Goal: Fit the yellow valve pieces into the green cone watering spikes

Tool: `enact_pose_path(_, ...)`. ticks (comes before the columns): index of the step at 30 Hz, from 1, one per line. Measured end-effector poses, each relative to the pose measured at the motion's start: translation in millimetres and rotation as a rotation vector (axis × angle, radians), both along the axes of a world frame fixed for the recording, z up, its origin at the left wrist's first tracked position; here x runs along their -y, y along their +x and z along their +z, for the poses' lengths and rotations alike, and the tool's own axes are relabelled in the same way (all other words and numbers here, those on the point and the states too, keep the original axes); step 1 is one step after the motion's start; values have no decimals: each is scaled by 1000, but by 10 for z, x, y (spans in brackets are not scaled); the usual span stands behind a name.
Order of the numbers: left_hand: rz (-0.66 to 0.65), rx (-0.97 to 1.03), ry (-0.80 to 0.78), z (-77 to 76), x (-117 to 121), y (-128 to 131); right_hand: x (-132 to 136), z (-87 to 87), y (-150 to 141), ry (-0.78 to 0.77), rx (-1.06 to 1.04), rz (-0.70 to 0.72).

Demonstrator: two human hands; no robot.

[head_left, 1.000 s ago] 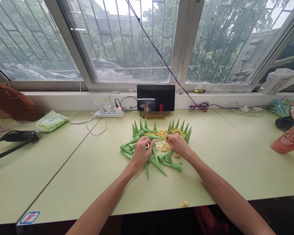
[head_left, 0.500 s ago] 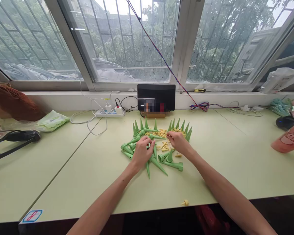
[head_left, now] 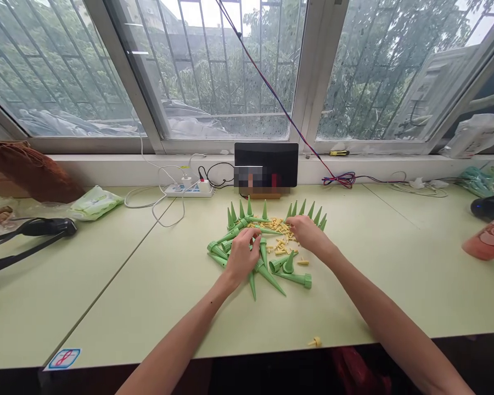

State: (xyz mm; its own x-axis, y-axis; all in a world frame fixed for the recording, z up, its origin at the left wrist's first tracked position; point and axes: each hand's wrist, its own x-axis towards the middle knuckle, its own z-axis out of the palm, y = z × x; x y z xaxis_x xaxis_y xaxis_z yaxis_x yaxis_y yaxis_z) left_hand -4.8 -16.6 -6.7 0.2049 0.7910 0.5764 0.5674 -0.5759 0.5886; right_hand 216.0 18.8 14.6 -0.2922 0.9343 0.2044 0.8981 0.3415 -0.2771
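Green spikes (head_left: 272,280), smooth tapering cones with ribbed collars, lie tangled mid-desk (head_left: 374,236), others upright in curved rows around small yellow pegs (head_left: 276,224). The left hand (head_left: 242,253) curls over the lying spikes; the right hand (head_left: 308,235) bends beside the upright ones at the right. Neither grip shows clearly enough to tell whether it is open or closed on anything. Smooth pale-green surface spreads on both sides and toward the front edge, where a yellow cap (head_left: 316,342) lies. Behind stands a glossy black screen (head_left: 266,156).
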Motion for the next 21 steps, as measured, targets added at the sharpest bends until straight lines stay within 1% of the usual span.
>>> enact_pose_path(3,-1,3,4,4,5,9,6,-26,-26,-33,24,-2)
enact_pose_path(10,-3,-6,1,14,17,14,-28,-33,-163,-44,8,-3)
enact_pose_path(15,2,-11,-2,19,19,17,-116,-24,-268,-53,47,23)
enact_pose_path(18,1,-14,-5,26,22,17,-184,-34,-322,-82,115,10)
enact_pose_path(21,-3,-13,-19,34,29,17,-250,-58,-359,-89,140,1)
